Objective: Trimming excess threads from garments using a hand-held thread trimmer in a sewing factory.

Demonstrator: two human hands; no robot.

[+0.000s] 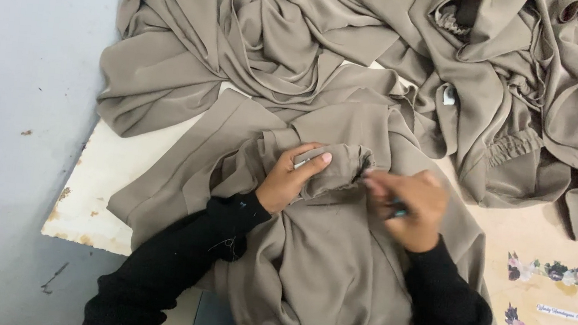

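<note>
Head view: left hand (292, 179) clenched on a bunched cuff (336, 167) of taupe cloth (321, 264), thumb laid along the top of the fold, fingers wrapped beneath. Right hand (408, 206), motion-blurred, closed around a small tool (397, 211) with a teal-tinted part showing between the fingers; kind of tool cannot be told. Right fingertips (372, 183) touch the gathered end of the cuff, just beside the left hand. Both forearms in black sleeves (173, 264). Cuff sits at mid-frame, on top of the cloth that drapes over the near table edge toward the person. More of the same cloth lies heaped across the far and right part of the table (99, 187); an elastic-gathered edge (513, 145) and a small white tag (449, 95) show in the heap. Table top white, chipped along the left edge. Floral-printed card (557, 308) lies at lower right, apart from the hands. Grey floor (21, 87) at left.
</note>
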